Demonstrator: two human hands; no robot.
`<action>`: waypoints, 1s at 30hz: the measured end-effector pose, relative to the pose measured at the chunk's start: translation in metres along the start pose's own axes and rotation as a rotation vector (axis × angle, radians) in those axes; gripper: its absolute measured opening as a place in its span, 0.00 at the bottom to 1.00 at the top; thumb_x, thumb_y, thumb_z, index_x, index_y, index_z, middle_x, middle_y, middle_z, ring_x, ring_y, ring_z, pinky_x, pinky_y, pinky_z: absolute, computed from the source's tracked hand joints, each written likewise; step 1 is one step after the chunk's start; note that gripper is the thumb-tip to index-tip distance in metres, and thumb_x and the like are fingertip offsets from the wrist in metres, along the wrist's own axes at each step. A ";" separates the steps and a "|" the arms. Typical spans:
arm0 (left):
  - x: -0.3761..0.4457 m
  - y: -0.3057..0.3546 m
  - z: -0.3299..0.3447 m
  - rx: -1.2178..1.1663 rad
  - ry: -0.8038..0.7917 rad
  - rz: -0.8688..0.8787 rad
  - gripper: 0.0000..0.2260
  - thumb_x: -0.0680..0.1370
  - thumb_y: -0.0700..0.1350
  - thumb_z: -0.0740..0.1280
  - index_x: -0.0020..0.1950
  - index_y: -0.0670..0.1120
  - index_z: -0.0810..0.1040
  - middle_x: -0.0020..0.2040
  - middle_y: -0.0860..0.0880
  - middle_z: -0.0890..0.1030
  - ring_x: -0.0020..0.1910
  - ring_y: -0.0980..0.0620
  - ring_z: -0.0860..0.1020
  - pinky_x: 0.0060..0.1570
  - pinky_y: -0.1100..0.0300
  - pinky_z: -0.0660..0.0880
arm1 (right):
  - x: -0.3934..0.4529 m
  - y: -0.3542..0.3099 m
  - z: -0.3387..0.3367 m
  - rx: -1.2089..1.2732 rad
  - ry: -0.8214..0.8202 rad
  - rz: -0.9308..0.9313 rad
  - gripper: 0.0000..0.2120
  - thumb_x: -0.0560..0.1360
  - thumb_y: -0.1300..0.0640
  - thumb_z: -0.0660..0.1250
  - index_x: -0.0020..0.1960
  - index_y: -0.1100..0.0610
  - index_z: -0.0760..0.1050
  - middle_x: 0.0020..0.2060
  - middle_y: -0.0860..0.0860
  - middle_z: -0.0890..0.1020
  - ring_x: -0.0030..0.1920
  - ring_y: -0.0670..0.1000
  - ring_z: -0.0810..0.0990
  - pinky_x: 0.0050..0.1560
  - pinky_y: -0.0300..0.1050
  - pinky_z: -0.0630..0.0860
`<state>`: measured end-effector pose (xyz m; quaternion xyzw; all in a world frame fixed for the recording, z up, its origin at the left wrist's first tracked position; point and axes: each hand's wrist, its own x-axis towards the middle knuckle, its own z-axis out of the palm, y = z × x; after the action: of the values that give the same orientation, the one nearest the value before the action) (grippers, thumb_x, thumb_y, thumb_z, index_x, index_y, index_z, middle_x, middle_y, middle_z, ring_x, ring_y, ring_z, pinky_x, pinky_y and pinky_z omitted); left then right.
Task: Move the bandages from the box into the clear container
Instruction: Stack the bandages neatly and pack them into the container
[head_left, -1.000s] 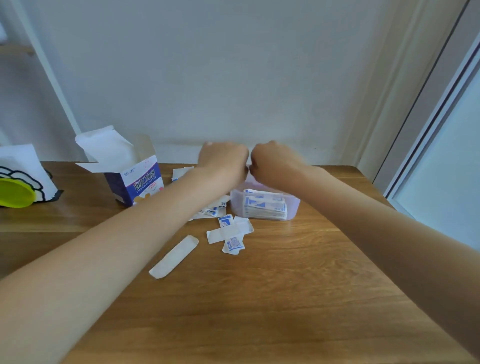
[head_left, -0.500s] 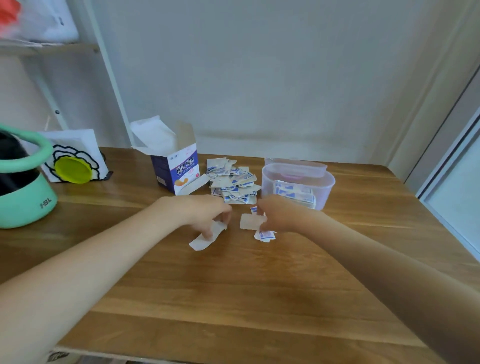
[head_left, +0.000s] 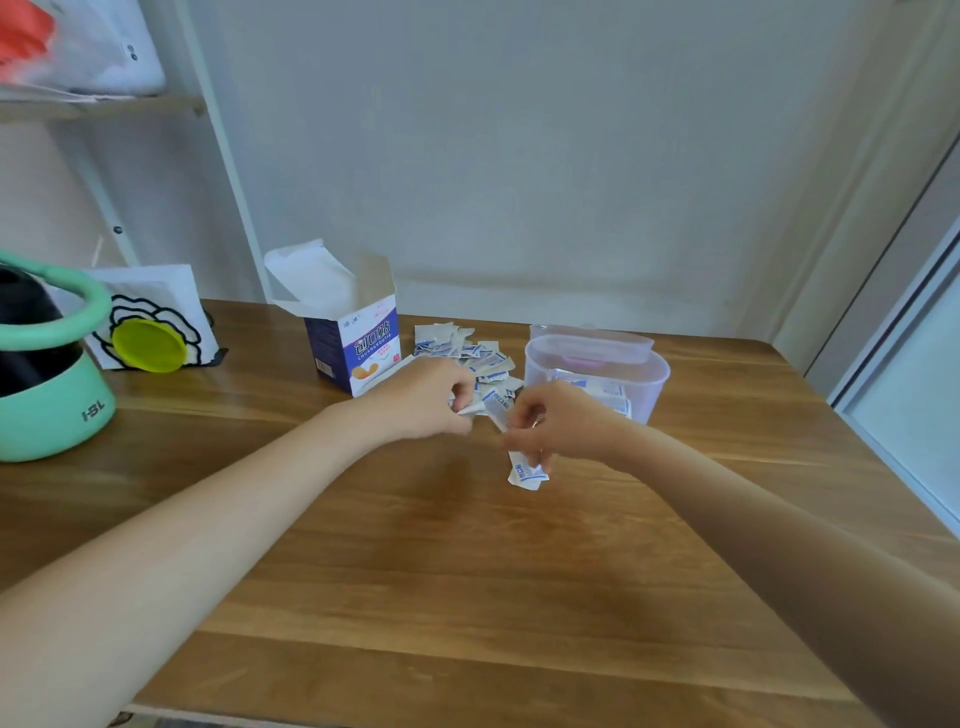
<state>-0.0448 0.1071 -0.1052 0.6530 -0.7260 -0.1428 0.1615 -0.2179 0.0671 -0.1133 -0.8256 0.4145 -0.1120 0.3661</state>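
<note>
The open blue-and-white bandage box (head_left: 358, 348) stands at the back of the wooden table. A pile of loose wrapped bandages (head_left: 467, 351) lies to its right. The clear container (head_left: 644, 387) stands right of the pile with several bandages inside, its lid (head_left: 592, 340) leaning behind it. My left hand (head_left: 426, 400) pinches the end of a bandage. My right hand (head_left: 561, 426) grips a few bandages (head_left: 524, 470), which hang below its fingers, just left of the container.
A mint-green and black device (head_left: 47, 384) sits at the table's left edge. A white card with a yellow-green disc (head_left: 150, 343) leans near the wall. A shelf frame rises at the back left. A door frame runs along the right.
Both hands have lifted bandages off the table; the long strip and the small pieces no longer lie on the wood. The hands came closer together near the container.
</note>
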 end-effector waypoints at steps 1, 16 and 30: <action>0.000 0.000 0.002 -0.023 0.015 0.004 0.15 0.70 0.39 0.69 0.32 0.50 0.64 0.32 0.54 0.69 0.32 0.55 0.66 0.32 0.63 0.61 | -0.001 0.002 0.000 0.151 -0.010 0.021 0.07 0.72 0.63 0.69 0.39 0.59 0.72 0.28 0.52 0.79 0.25 0.45 0.77 0.32 0.35 0.77; -0.002 -0.004 0.010 -0.179 0.180 0.107 0.18 0.73 0.35 0.68 0.32 0.53 0.67 0.53 0.50 0.73 0.50 0.55 0.72 0.44 0.72 0.67 | -0.006 0.001 -0.005 0.907 0.025 0.201 0.02 0.76 0.65 0.63 0.47 0.62 0.74 0.39 0.56 0.78 0.27 0.45 0.74 0.29 0.34 0.72; -0.011 0.003 0.011 -0.508 0.146 0.029 0.10 0.70 0.44 0.74 0.38 0.47 0.72 0.48 0.60 0.76 0.49 0.62 0.77 0.43 0.67 0.75 | -0.004 -0.011 0.000 0.938 0.425 0.177 0.09 0.74 0.68 0.66 0.49 0.59 0.67 0.33 0.57 0.77 0.27 0.49 0.74 0.35 0.42 0.75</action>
<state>-0.0513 0.1181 -0.1143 0.5895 -0.6626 -0.2707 0.3743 -0.2140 0.0746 -0.1056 -0.4939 0.4532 -0.4191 0.6124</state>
